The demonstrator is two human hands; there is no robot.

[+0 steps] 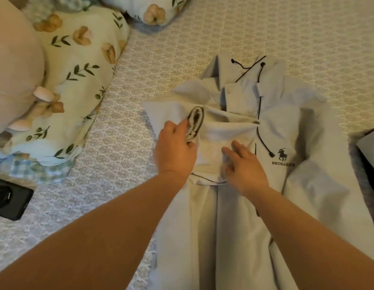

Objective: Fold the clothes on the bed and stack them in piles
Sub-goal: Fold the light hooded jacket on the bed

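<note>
Head cam: pale grey jacket lies spread on the bed, center-right of frame. Left hand pinches a dark-trimmed sleeve cuff; right hand presses flat on the fabric, fingers straight and apart.

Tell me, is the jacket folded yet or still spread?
Partly folded. One sleeve lies across the jacket front, its cuff in the left hand; the other sleeve still lies out to the side.

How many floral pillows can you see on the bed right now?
2: one large floral pillow lies at the left, and a second floral pillow sits at the top edge, cut off by the frame. Others may lie out of view.
</note>
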